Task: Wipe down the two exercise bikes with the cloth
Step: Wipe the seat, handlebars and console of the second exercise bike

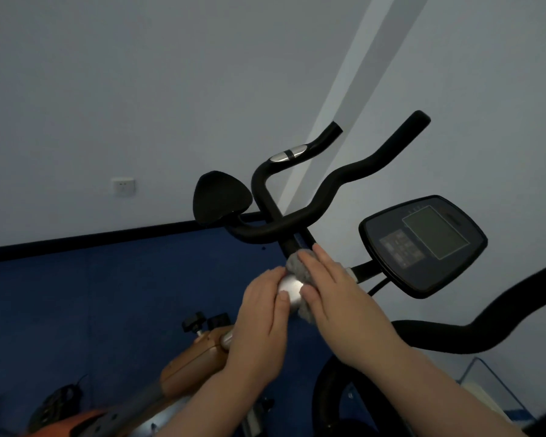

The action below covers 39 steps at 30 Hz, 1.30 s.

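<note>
We have the gray cloth (297,269) bunched up against the shiny silver post (292,291) of the near bike, right in the middle of what we see. Our right hand (338,298) is pressed flat on the cloth, fingers closed over it, so it is holding the cloth to the metal. Our left hand (262,310) is wrapped around the other side of the post, holding it with thumb and fingers, with no cloth in it.

At 12 o'clock from the cloth the black handlebars (312,212) curl up and away. At 2 o'clock sits the dark screen panel (423,241). At 11 o'clock, farther back, is a black seat (221,197). At 7 o'clock we see the orange frame (189,364) with a black knob (194,321) on it. At 4 o'clock another black handlebar (486,323) sweeps by, which we think belongs to the second bike.

We think we are rubbing the post clean on the first bike, so a lot is left to do. Next we should slide the cloth up to the handlebars and the screen, pressing softly on the screen.
</note>
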{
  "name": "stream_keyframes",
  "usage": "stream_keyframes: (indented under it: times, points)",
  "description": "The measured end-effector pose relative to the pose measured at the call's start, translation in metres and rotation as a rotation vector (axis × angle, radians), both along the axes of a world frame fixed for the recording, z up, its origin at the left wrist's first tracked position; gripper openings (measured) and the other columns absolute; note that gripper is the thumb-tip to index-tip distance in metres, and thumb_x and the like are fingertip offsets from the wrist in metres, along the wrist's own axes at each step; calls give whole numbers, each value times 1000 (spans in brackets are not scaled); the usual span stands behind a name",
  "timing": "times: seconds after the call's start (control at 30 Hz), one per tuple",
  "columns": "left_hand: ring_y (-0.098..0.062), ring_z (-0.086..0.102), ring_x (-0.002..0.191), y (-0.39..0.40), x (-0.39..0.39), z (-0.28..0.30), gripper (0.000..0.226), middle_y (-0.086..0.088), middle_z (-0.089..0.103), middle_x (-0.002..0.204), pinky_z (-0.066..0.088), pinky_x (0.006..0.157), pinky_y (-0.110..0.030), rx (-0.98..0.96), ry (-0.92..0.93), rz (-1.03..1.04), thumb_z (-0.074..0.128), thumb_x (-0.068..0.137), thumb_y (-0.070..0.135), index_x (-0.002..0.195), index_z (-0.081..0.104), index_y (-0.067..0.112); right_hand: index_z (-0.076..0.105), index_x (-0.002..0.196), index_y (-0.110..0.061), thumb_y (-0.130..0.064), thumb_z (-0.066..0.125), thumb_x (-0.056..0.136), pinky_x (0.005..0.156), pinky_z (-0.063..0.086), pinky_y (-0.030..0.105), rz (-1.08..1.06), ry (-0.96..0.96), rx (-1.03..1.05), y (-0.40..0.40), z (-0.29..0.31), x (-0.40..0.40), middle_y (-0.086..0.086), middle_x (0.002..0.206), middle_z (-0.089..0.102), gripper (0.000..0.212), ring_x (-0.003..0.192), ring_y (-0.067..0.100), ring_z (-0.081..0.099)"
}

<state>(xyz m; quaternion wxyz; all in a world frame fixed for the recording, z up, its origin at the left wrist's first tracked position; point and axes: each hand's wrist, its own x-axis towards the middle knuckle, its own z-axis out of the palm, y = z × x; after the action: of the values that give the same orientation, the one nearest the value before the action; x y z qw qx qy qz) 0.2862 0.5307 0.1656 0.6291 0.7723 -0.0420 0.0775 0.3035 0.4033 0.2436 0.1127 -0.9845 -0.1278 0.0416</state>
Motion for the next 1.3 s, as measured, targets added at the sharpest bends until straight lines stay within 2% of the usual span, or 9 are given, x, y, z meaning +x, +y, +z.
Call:
stream_keyframes:
  times: [0.27,0.53,0.63,0.73,0.87,1.0,1.1,1.2,1.3]
  points:
    - [-18,29,139,-27,35,42,38,-2,39,147,29,112,-38,476,-150,84,33,102,32,130,55,18,24,150,-27,-43,13,103,114,28,38,-260,166,186,-4,3,20,-3,160,17,51,145,12,21]
    - [-24,20,145,-32,59,44,41,-9,33,153,17,119,-37,944,-265,-151,32,101,23,140,42,14,41,137,-10,-14,35,100,106,36,36,-276,251,38,-14,9,41,7,146,39,38,138,24,32]
    - [-16,34,135,-32,66,48,40,-1,46,143,15,117,-31,931,-269,-229,25,101,26,135,45,21,52,120,-6,-10,42,96,81,40,31,-319,210,-71,-17,14,48,11,128,53,26,116,28,51]
    - [-16,53,107,-32,72,61,32,3,62,116,38,99,-33,837,-276,-335,35,99,31,126,49,25,55,124,-5,-18,42,99,88,45,34,-308,277,-130,-30,33,55,14,128,56,31,115,32,54]
    - [-20,44,128,-41,88,64,52,5,41,147,39,102,-37,963,-220,-551,39,96,41,146,30,29,58,124,-2,-25,37,102,82,39,26,-423,377,-21,-77,75,59,19,129,58,38,106,25,56]
    - [-15,32,139,-53,105,68,60,11,28,155,34,111,-37,922,-134,-757,45,94,46,149,25,32,58,117,-10,-28,36,102,80,36,30,-458,69,-241,-125,96,65,14,128,58,33,109,26,54]
    - [-12,35,138,-58,111,68,59,12,33,153,33,110,-32,932,-99,-831,48,93,45,148,29,33,46,133,-15,-27,34,102,97,38,38,-361,53,-411,-148,84,67,7,144,40,35,132,27,40]
    - [-10,42,133,-56,113,64,55,13,43,147,36,106,-30,920,-102,-799,47,92,49,144,37,36,6,154,-19,-27,29,104,120,7,45,-161,183,-575,-156,57,68,2,162,-6,56,149,23,-3]
    - [-9,50,123,-54,111,64,48,16,52,136,42,99,-30,889,-111,-749,48,90,51,136,46,37,-9,153,-23,-29,28,103,119,-5,40,-36,143,-609,-154,39,68,0,161,-18,61,147,21,-15]
